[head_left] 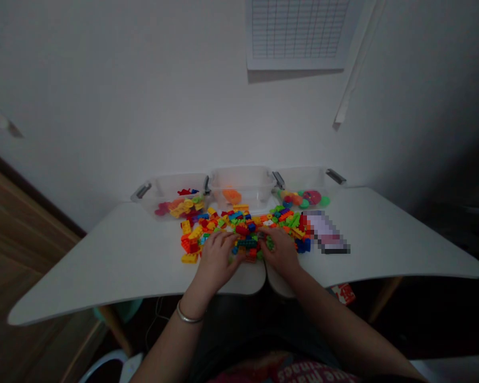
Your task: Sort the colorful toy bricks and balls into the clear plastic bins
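Working from the head camera feed, I read the scene left to right. At far left, a wooden panel (19,255) runs alongside the white surface (104,271), whose front edge curves in toward the person. Three clear plastic bins stand in a row along the surface's back edge. The left bin (171,199) holds yellow, red and pink pieces, the middle bin (241,186) holds an orange cluster, and the right bin (303,181) holds mostly round pieces in green, pink and orange.

A loose heap of coloured plastic building bricks (243,226) lies on the surface, just in front of the bins and centred on the middle one. Red, yellow, green, blue and orange bricks are all mixed together there.

I can see the left hand (219,259), with a metal bangle (189,315) on its wrist, resting on the near left of the heap, its fingers curled down among the bricks. The right hand (278,251) sits on the near right of the heap, also curved over the bricks. The hands are close together but apart, with bricks showing between them. In this dim view, I cannot tell whether either is clamped on a brick.

Just right of the heap lies a flat object (325,231), too pixelated for me to identify.
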Demonstrator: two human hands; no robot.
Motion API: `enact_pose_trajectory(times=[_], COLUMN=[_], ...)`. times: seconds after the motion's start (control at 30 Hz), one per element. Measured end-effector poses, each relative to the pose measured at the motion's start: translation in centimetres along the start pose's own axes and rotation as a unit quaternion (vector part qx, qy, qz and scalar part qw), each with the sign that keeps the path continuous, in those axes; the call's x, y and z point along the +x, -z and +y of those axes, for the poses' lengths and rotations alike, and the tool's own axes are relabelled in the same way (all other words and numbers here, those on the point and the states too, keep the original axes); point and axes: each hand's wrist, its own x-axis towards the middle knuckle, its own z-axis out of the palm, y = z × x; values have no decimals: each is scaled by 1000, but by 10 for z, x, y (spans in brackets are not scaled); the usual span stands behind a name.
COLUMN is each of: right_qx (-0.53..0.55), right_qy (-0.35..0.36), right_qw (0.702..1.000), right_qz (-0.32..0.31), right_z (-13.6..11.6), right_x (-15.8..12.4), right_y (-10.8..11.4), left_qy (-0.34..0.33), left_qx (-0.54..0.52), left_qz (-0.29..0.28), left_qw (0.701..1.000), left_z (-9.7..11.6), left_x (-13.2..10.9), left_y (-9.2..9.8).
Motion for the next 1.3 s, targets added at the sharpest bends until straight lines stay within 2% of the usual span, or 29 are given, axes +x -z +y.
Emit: enact_pose_trajectory(times=[0.13,0.33,0.43,0.53,0.77,0.97,1.13,1.2,1.3], right_qx=[41,-39,-128,-210,-316,-350,-355,-347,-308], right_qy=[-99,-122,-163,-200,-219,-196,-189,-187,-175], right_qw=[992,983,969,952,922,912,907,912,934], right_qz=[61,132,138,101,-37,-89,-121,-111,-56], right_z=[19,72,97,114,127,123,119,120,122], right_x=[25,86,112,126,132,130,131,130,127], right_y=[15,57,70,71,57,59,63,63,62], left_qy=[-14,2,1,2,-18,-57,-104,-71,39], left_qx=[73,109,104,98,66,35,2,9,60], left_qz=[-28,-53,-54,-52,-54,-41,-6,16,25], left_qw=[997,993,993,994,996,997,995,997,997], left_z=[-3,-9,-13,-18,-28,-32,-34,-35,-37], left_x=[-8,0,2,3,5,5,14,17,17], left_y=[-5,-10,-13,-17,-24,-24,-7,2,14])
